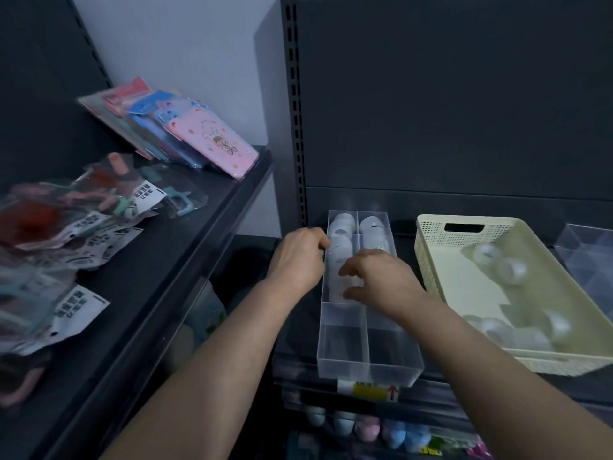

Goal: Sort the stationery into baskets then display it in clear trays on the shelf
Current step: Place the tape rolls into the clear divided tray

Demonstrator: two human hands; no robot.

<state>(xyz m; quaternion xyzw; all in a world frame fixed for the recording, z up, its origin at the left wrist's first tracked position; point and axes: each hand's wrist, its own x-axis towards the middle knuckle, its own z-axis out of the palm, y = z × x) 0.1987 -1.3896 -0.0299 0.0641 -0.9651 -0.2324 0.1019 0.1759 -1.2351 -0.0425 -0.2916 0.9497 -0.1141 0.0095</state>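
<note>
Loading the clear tray [368, 370].
My left hand [300, 257] grips its wall (steadying); my right hand [381, 280] pinches a tape roll [336, 288].

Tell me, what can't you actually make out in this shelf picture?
All in the head view:
1. What the left hand and right hand grip, if anything: their backs cover the fingertips at the clear tray.
2. Print on the packets at left: blurred.
3. Pale objects in the cream basket: too blurred to name.
4. Second clear box: cut off by the right edge.
</note>
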